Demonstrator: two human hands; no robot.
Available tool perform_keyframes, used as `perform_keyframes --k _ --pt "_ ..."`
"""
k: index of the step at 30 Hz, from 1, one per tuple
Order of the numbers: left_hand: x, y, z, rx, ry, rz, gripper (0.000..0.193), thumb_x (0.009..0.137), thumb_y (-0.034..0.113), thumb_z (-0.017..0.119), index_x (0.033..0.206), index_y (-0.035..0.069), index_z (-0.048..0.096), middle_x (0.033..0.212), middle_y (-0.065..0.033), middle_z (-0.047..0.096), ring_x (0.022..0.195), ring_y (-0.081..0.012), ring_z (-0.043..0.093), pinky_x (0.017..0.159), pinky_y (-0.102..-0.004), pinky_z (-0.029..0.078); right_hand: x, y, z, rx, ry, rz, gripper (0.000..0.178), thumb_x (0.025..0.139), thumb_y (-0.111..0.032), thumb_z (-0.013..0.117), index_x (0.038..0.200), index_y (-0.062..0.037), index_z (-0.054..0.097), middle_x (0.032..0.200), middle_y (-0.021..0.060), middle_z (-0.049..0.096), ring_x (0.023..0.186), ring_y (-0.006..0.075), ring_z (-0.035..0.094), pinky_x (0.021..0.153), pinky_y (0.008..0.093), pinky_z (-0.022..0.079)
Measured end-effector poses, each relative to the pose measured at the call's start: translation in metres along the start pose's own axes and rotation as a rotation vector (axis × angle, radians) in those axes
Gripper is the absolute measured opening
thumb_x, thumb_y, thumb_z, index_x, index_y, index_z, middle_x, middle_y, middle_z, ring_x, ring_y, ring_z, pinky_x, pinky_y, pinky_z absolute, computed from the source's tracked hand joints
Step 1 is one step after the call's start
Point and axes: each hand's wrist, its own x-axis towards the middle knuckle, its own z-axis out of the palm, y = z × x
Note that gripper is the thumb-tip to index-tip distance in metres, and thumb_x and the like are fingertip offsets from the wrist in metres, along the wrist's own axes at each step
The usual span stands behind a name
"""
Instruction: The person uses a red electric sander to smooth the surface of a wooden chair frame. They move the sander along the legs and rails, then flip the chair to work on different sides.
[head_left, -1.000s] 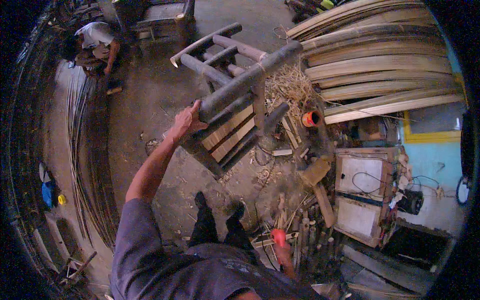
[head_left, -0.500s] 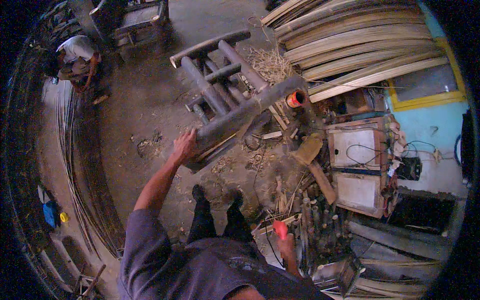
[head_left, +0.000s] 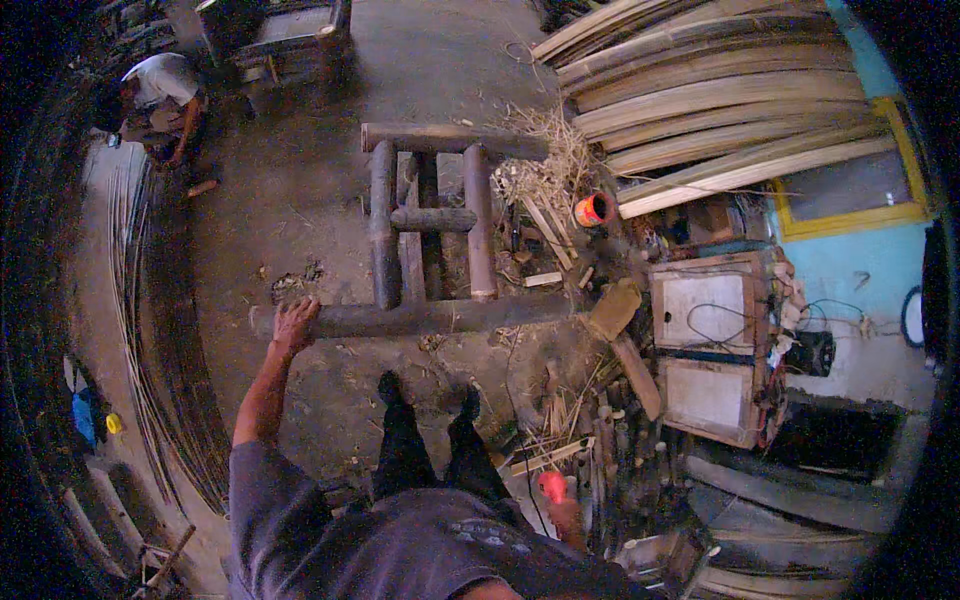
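Observation:
A frame of thick dark bamboo poles (head_left: pixel 430 225) lies flat on the dirt floor in front of my feet (head_left: pixel 425 395). My left hand (head_left: pixel 293 325) grips the left end of its nearest long pole (head_left: pixel 440 317). My right hand (head_left: pixel 562 505) hangs low beside my hip, closed around a small red-handled tool (head_left: pixel 551 486) whose working end I cannot make out.
Long split bamboo slats (head_left: pixel 720 110) are stacked at the upper right. A wooden cabinet (head_left: pixel 710 350) and loose offcuts crowd the right. Thin cane strips (head_left: pixel 165 330) curve along the left. Another person (head_left: pixel 160 95) crouches at the far upper left. An orange cup (head_left: pixel 594 209) sits among shavings.
The bamboo frame has come down from a tilted, raised position to lie flat on the floor. My left hand stayed on its pole and moved down with it.

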Motion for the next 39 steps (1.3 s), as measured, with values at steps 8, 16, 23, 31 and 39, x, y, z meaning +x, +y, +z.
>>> perform_keyframes --k 8,16,23,31,39 --pt "0.015 0.034 0.000 0.111 0.052 -0.106 0.083 0.064 0.038 0.078 0.135 0.015 0.040 0.136 -0.0138 0.042 0.125 -0.0341 0.040 0.107 -0.0575 0.020 -0.034 -0.087 -0.015 0.190 0.139 -0.307 0.030 0.076 -0.032 0.066 0.085 -0.0033 0.064 0.061 0.0087 0.062 0.053 0.0202 0.062 0.048 0.0355 0.048" --pt "0.102 0.319 -0.005 -0.380 0.323 0.404 0.088 0.068 0.038 0.075 0.138 0.004 0.034 0.135 -0.0180 0.038 0.122 -0.0392 0.039 0.105 -0.0504 0.026 -0.036 -0.134 -0.018 -0.017 0.169 -0.351 0.024 0.072 -0.025 0.067 0.082 -0.0027 0.064 0.062 0.0110 0.062 0.055 0.0223 0.062 0.052 0.0369 0.047" --pt "0.151 0.437 0.041 -0.100 0.426 0.270 0.038 0.087 0.020 0.047 0.122 0.006 0.046 0.106 -0.0125 0.056 0.109 -0.0284 0.052 0.096 -0.0489 0.036 -0.033 -0.051 0.004 0.041 0.267 -0.324 0.025 0.071 -0.023 0.066 0.083 -0.0024 0.063 0.063 0.0108 0.063 0.057 0.0226 0.063 0.056 0.0369 0.048" --pt "0.156 0.416 0.010 -0.207 -0.029 0.388 0.055 0.078 0.027 0.063 0.125 0.009 0.044 0.111 -0.0130 0.058 0.104 -0.0315 0.058 0.087 -0.0490 0.043 -0.049 0.037 0.011 0.237 0.165 0.139 0.017 0.070 -0.021 0.062 0.076 -0.0057 0.061 0.054 0.0048 0.060 0.046 0.0170 0.059 0.046 0.0330 0.047" --pt "0.076 0.275 0.025 0.032 -0.339 0.452 0.097 0.060 0.045 0.079 0.137 0.010 0.033 0.125 -0.0130 0.051 0.120 -0.0307 0.047 0.099 -0.0484 0.036 -0.018 0.128 0.046 0.212 -0.036 0.104 0.018 0.073 -0.025 0.065 0.080 -0.0084 0.062 0.060 0.0063 0.062 0.049 0.0178 0.061 0.045 0.0328 0.048"
